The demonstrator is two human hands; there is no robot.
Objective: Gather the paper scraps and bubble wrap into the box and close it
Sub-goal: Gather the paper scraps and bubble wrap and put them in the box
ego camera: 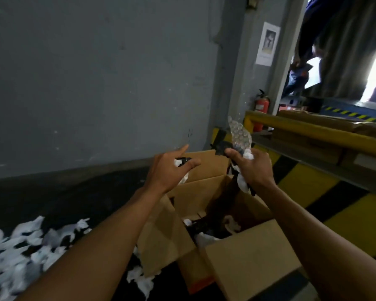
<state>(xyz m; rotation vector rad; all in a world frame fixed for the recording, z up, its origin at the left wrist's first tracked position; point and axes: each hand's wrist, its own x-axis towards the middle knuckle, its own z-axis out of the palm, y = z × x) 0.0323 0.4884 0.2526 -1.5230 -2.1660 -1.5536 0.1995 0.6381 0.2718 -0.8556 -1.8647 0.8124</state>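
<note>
Forearms: both reach over the open box.
Grip, right hand: closed round bubble wrap and paper scraps, above the box.
Grip, left hand: fingers spread, white scrap beneath; hold unclear.
Progress: some scraps inside; many floor scraps left; flaps open.
Room: wall behind, yellow rail on the right.

One box, two hands, one bubble wrap

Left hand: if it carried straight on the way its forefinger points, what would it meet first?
Probably the grey wall behind the box: the left hand points up and forward, with nothing visible between. Depth is unclear, though.
</note>
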